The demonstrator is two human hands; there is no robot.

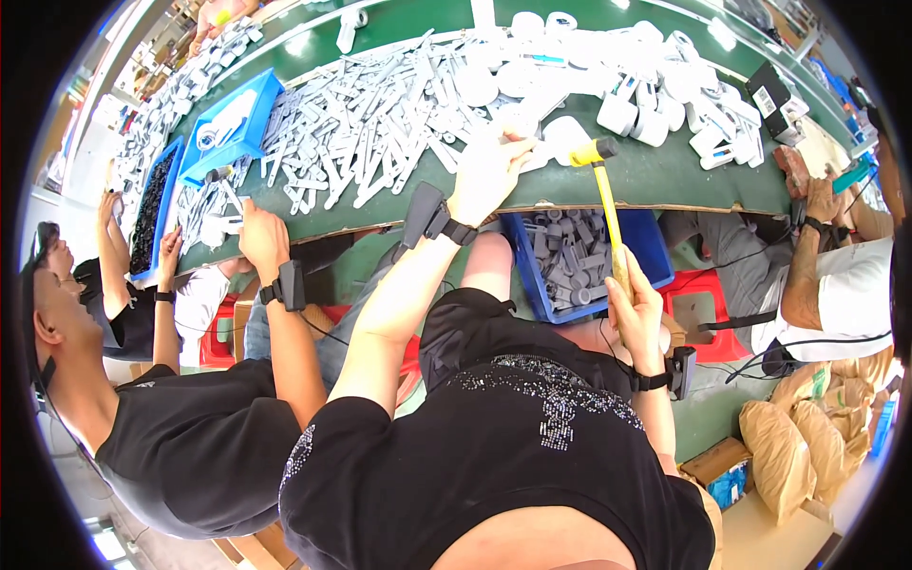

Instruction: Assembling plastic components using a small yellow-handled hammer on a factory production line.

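Observation:
My right hand (635, 304) is wrapped round the lower handle of a yellow mallet (608, 204) with a black striking face. The mallet's head is raised at the table's front edge, in front of a white plastic part with a rounded end (564, 135). My left hand (487, 179) is over the green table (399, 201), its fingers closed on the narrow side of that white part. Glare washes out the fingertips and the part's details. A large heap of slim grey-white plastic pieces (380, 119) lies beyond my left hand.
Piled white round-headed parts (632, 109) lie at the back right. A blue crate (655, 252) of grey pieces stands below the table edge between my knees. People work close by on both sides; the left neighbour's hand (263, 237) is near a blue tray (249, 142).

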